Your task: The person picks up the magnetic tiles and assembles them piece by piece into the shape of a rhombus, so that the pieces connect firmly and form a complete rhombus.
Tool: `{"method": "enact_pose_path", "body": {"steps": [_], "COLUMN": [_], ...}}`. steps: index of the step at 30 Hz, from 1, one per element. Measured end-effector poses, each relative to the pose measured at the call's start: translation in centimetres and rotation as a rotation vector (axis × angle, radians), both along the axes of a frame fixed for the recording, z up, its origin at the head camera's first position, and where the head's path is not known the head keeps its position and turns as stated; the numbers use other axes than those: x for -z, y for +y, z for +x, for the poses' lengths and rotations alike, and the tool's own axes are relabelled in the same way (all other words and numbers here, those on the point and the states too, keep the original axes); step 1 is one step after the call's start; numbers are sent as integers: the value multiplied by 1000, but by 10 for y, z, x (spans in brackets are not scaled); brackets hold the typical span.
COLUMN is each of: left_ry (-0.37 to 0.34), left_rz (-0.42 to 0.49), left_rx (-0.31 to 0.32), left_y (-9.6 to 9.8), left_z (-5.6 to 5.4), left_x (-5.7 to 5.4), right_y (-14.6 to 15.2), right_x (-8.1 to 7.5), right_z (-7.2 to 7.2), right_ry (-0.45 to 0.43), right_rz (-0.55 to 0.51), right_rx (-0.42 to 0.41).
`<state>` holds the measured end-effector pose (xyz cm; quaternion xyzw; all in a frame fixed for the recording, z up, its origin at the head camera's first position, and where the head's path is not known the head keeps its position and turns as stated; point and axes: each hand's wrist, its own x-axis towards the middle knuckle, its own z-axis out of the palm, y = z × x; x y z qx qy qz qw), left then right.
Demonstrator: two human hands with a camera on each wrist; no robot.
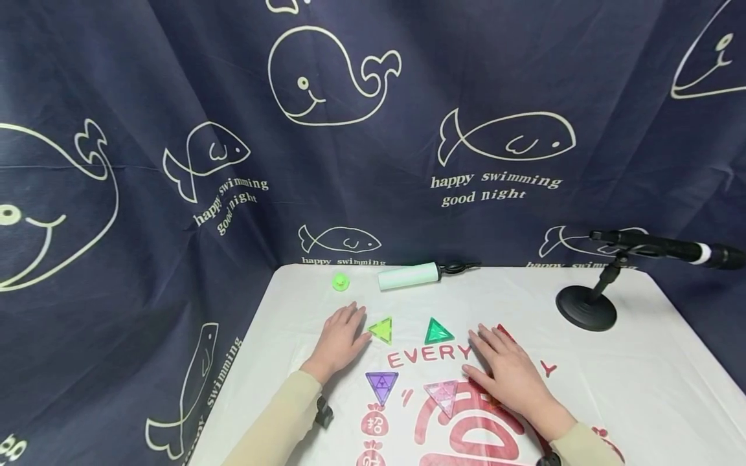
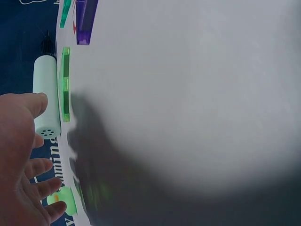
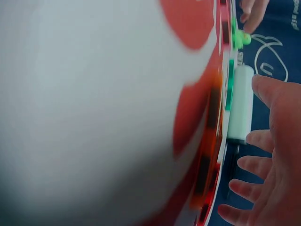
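Note:
My left hand [image 1: 340, 336] is spread, palm down, with the thumb tip beside a yellow-green triangular tile [image 1: 381, 330]. Nearer to me lies a purple triangular tile [image 1: 381, 386]. On the other side, my right hand [image 1: 509, 375] hovers with fingers stretched out, holding nothing. A red tile [image 1: 506, 332] peeks out beyond its fingers, and an orange tile [image 3: 207, 141] lies below it, mostly hidden by the hand in the head view. Between the hands are a green triangular tile [image 1: 438, 331] and a pink triangular tile [image 1: 443, 395].
A small green toy duck [image 1: 340, 282] and a pale mint cylinder [image 1: 409, 277] with a black end stand along the table's back edge. At the right, a black microphone [image 1: 670, 247] sits on a round-based stand [image 1: 587, 309]. A dark blue printed curtain [image 1: 373, 175] hangs behind the white tabletop [image 1: 635, 362].

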<state>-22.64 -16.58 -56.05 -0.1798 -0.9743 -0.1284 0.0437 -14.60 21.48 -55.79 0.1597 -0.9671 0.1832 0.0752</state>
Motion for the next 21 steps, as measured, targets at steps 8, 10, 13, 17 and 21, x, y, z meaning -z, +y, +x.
{"method": "enact_pose_path", "body": {"steps": [8,10,13,17,21], "left_ry": [2,10,19,25,24], "left_rz": [40,37,31,30,35], "left_rx": [21,27,34,38,39], "left_y": [10,13,17,22,26], "left_z": [-4,-6,-8,-9,-9], "left_x": [-2,-1,-1,-1,-2], "right_y": [-36,-46,-58,-75,-91], "right_x": [-1,-2,-3,-5,-7], "right_z": [1,1,1,2,3], "right_ry": [24,13,-16,-61,-76], "right_rz": [-19,-16,-5,15,20], "right_rx": [-72,-88,-115,-158,-214]}}
